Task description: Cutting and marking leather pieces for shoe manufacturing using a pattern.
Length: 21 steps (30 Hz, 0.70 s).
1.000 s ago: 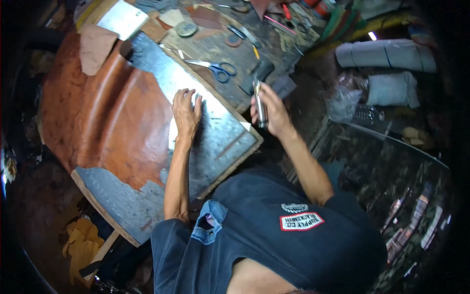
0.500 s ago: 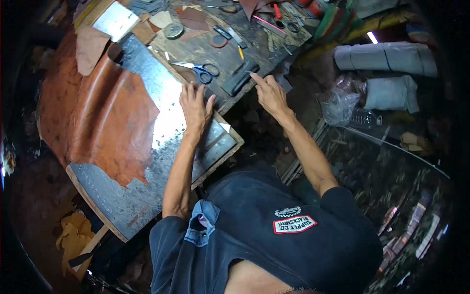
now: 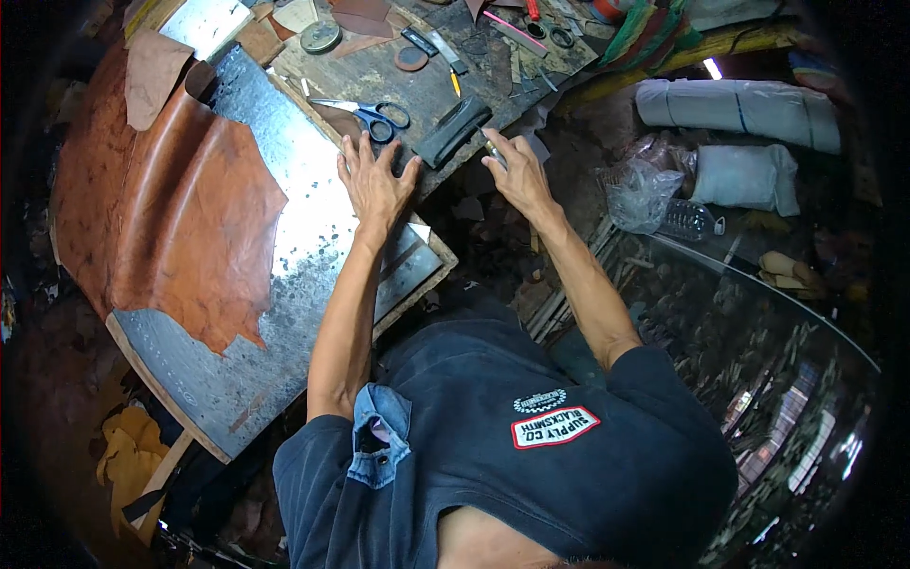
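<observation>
My left hand (image 3: 377,188) lies palm down with its fingers spread, at the edge where a shiny metal sheet (image 3: 308,223) meets the wooden bench. Just beyond its fingertips are dark blue-handled scissors (image 3: 382,121), blades pointing left. My right hand (image 3: 517,175) is closed around a slim metal blade (image 3: 490,148), mostly hidden by the fingers. Its tip is beside the near right end of a dark oblong block (image 3: 453,131) on the bench corner; contact is hard to make out. A large brown leather hide (image 3: 223,213) covers the metal sheet's left part.
On the bench are a round tin (image 3: 320,37), a yellow pencil-like stick (image 3: 455,84), a pink strip (image 3: 515,31) and leather scraps (image 3: 360,13). At right stand white wrapped rolls (image 3: 739,114), a plastic bottle (image 3: 690,220) and a glass sheet (image 3: 758,351).
The whole view has shifted, so the bench appears farther up and left. My left fingers have spread wider. My right hand has drawn slightly back toward me from the block, still gripping the blade.
</observation>
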{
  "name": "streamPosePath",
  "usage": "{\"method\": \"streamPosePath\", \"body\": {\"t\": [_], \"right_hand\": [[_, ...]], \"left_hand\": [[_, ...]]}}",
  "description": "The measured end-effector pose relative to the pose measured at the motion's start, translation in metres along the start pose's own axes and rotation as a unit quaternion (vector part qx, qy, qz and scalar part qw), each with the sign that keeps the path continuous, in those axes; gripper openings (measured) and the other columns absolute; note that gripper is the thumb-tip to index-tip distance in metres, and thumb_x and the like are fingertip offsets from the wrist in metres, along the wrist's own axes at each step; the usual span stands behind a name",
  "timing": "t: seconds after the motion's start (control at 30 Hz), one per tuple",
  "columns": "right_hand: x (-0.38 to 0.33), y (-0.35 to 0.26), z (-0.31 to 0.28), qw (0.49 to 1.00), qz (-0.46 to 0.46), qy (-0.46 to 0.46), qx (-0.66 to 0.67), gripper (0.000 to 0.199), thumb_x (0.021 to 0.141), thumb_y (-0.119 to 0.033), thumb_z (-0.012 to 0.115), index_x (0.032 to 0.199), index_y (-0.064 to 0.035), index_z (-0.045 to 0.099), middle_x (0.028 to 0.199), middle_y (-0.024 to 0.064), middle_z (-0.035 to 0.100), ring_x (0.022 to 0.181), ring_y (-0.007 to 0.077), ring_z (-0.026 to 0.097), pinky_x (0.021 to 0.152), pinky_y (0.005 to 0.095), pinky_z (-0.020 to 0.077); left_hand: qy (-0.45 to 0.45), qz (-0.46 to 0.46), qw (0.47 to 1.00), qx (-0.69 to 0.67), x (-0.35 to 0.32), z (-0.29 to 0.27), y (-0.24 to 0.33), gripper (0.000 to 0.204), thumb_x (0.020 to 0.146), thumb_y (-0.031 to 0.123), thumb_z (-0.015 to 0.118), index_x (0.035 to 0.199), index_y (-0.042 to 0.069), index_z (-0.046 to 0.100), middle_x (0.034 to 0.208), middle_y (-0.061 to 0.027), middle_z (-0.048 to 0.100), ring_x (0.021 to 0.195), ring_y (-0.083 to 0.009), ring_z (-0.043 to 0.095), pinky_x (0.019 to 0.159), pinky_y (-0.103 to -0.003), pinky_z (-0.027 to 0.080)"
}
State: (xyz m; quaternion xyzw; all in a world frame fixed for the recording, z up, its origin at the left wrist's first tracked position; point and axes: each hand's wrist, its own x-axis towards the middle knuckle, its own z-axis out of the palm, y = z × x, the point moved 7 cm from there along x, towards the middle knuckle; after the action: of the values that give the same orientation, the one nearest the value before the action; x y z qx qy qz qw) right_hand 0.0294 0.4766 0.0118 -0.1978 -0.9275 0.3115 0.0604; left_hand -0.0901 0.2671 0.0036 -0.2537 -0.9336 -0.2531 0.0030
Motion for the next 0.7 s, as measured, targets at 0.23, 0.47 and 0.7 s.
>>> {"method": "streamPosePath", "body": {"t": [0.23, 0.47, 0.7], "right_hand": [[0.007, -0.015, -0.01, 0.977, -0.106, 0.081, -0.166, 0.048, 0.085, -0.001, 0.055, 0.127, -0.0226, 0.061, 0.094, 0.0139, 0.052, 0.084, 0.0336, 0.056, 0.071, 0.0447, 0.049], [-0.002, -0.027, 0.007, 0.977, -0.113, 0.01, -0.18, 0.05, 0.086, 0.003, 0.049, 0.125, -0.0239, 0.064, 0.085, 0.0117, 0.051, 0.077, 0.0284, 0.052, 0.066, 0.0426, 0.0463], [0.003, -0.014, 0.004, 0.979, -0.083, 0.046, -0.182, 0.044, 0.087, -0.005, 0.052, 0.123, -0.0275, 0.065, 0.087, 0.0109, 0.053, 0.081, 0.0317, 0.056, 0.068, 0.0444, 0.0486]], "left_hand": [[0.015, 0.013, 0.999, 0.025, -0.002, -0.002, 0.005, 0.042, 0.085, 0.045, 0.065, 0.111, 0.014, 0.071, 0.142, -0.0222, 0.045, 0.14, -0.0408, 0.026, 0.114, -0.053, 0.015], [0.009, 0.004, 0.999, 0.046, -0.002, -0.002, 0.006, 0.047, 0.084, 0.053, 0.064, 0.112, 0.016, 0.072, 0.141, -0.0217, 0.046, 0.14, -0.0408, 0.027, 0.114, -0.053, 0.016], [0.063, 0.035, 0.996, 0.043, -0.003, 0.002, 0.005, 0.048, 0.078, 0.054, 0.068, 0.103, 0.014, 0.074, 0.133, -0.0236, 0.052, 0.135, -0.0444, 0.031, 0.111, -0.054, 0.021]]}}
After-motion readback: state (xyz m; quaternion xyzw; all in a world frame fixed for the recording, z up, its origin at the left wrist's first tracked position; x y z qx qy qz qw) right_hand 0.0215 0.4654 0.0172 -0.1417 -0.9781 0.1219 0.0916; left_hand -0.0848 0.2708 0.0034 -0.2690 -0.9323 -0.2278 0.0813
